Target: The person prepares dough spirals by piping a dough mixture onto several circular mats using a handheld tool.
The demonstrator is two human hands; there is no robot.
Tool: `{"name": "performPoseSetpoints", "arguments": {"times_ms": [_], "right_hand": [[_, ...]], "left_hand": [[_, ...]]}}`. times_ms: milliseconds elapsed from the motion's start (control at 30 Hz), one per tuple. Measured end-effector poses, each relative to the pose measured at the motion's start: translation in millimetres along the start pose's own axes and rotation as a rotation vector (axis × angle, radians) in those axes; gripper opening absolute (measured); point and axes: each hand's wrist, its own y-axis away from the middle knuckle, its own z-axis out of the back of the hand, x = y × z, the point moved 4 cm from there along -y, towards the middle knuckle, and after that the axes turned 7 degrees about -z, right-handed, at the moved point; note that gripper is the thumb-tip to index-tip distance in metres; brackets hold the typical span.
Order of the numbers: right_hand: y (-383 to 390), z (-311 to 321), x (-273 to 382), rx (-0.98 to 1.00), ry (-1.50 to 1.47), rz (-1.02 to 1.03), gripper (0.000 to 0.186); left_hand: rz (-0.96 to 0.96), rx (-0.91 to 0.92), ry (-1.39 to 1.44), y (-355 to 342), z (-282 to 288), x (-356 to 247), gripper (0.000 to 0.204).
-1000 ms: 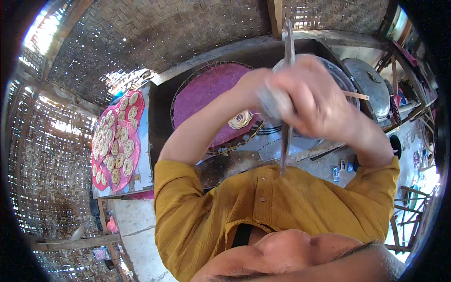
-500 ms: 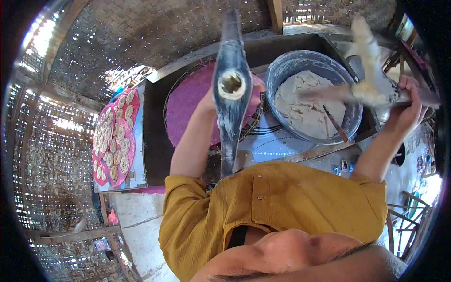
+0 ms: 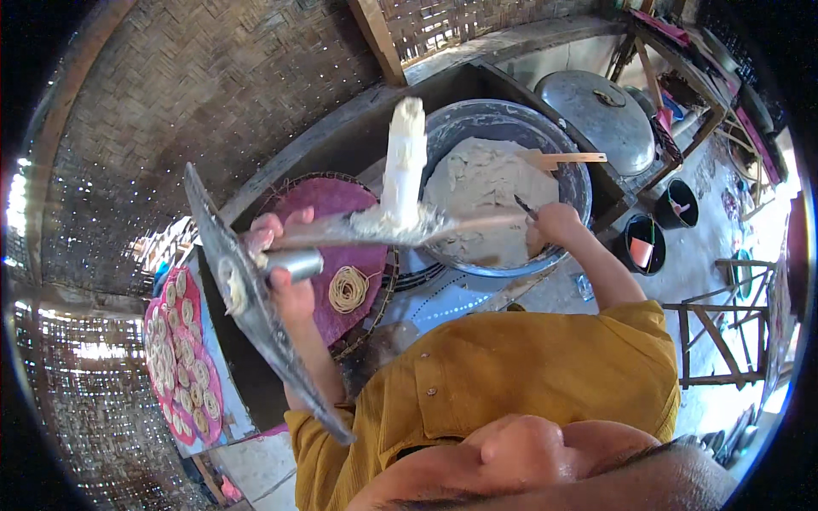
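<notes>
My left hand (image 3: 294, 296) grips a hand noodle press, with its fingers around the metal cylinder (image 3: 296, 264) of the dark two-handled body (image 3: 256, 307). The same hand also holds the crossbar of the plunger (image 3: 404, 175), whose pale, dough-coated post stands upward. At the basin's right side, my right hand (image 3: 558, 226) is closed on a small knife (image 3: 525, 205), with its dark blade over the dough. Pale, crumbly dough (image 3: 486, 183) fills much of the grey basin (image 3: 581, 175). A coil of noodles (image 3: 348, 289) lies on a round purple mat (image 3: 328, 198) below the press.
A flat wooden stick (image 3: 579, 157) rests across the basin's rim. Several noodle coils sit on pink sheets (image 3: 183, 358) at the left. A large lidded metal pot (image 3: 596, 119) stands at the back right, with black buckets (image 3: 641, 243) and a wooden rack (image 3: 720, 332) on the floor.
My right hand has let go of the plunger and moved down to the knife in the basin. My left hand, now holding plunger and press body together, has swung left, uncovering the noodle coil.
</notes>
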Motion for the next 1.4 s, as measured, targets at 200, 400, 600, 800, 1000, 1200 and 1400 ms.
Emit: {"name": "performPoseSetpoints", "arguments": {"times_ms": [200,400,600,800,1000,1200,1400], "right_hand": [[27,68,-7,0.098,0.072,0.300,0.019],[9,74,-4,0.039,0.087,0.341,0.017],[-17,0,25,0.071,0.065,0.421,0.018],[-15,-4,36,0.198,0.065,0.493,0.019],[-15,9,27,0.270,-0.017,0.667,0.021],[-3,91,-17,0.685,-0.363,0.522,0.025],[32,177,-12,0.628,-0.772,0.754,0.047]], "left_hand": [[0.106,-0.027,-0.283,27,-1,-46,0.048],[0.143,0.048,-0.378,48,13,-37,0.050],[0.154,0.079,-0.461,57,13,-39,0.053],[0.201,0.082,-0.438,49,-2,-33,0.037],[0.360,0.026,-0.325,56,7,-14,0.050],[0.875,-0.235,0.211,65,24,21,0.034],[0.582,0.360,-0.793,5,-31,45,0.048]]}}
